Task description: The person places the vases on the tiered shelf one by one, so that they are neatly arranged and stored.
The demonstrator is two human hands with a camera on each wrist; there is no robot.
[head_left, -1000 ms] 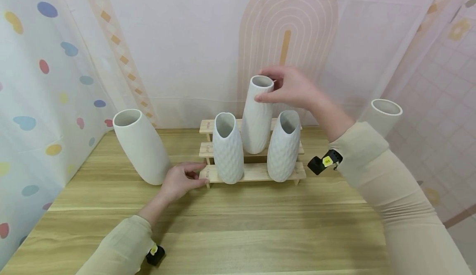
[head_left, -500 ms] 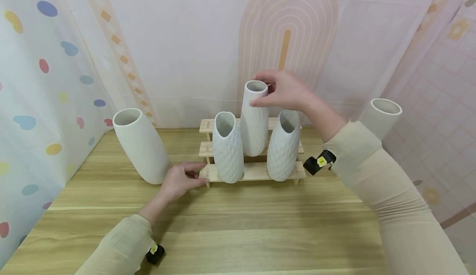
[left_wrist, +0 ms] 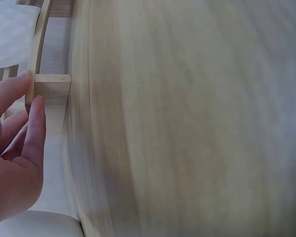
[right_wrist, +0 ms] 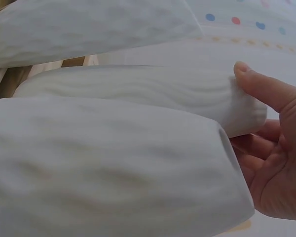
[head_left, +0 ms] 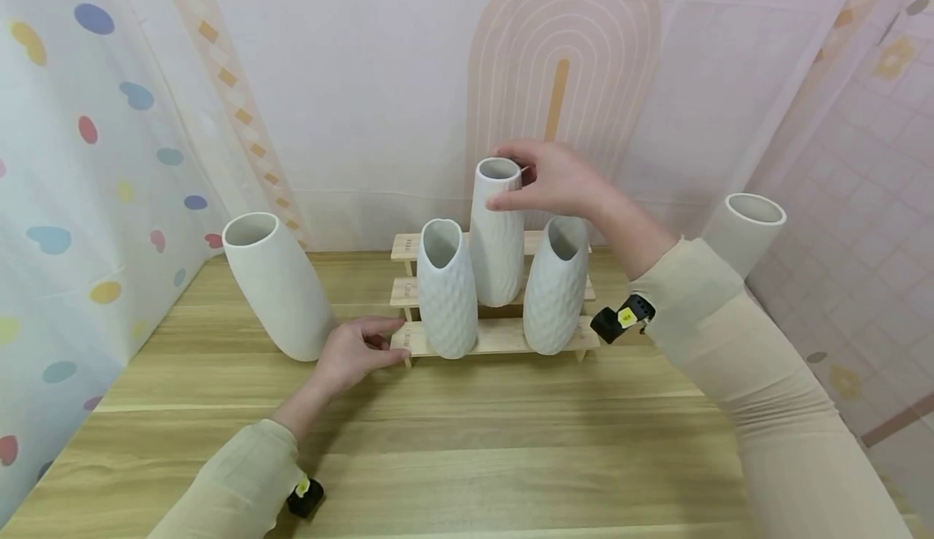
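Note:
My right hand (head_left: 558, 178) grips a tall white vase (head_left: 498, 239) near its round rim, thumb in front and fingers behind. This vase stands upright on the middle tier of a three-tier wooden display stand (head_left: 499, 338); wavy ridges run along its side (right_wrist: 138, 86) in the right wrist view. On the front tier are two dimpled white vases, a left one (head_left: 447, 296) and a right one (head_left: 556, 292), both with dipped rims. My left hand (head_left: 357, 354) pinches the left end of the front tier, thumb and fingertips on the board's end (left_wrist: 33, 64) in the left wrist view.
A smooth white vase (head_left: 280, 292) stands on the wooden table (head_left: 467, 458) just left of my left hand. Another white vase (head_left: 744, 235) is at the right, partly hidden by my right sleeve. Patterned curtains (head_left: 365, 101) hang behind and along the sides.
My right hand has moved left and slightly down with the ridged vase, bringing it closer behind the left dimpled vase. The left hand has stayed at the stand's end.

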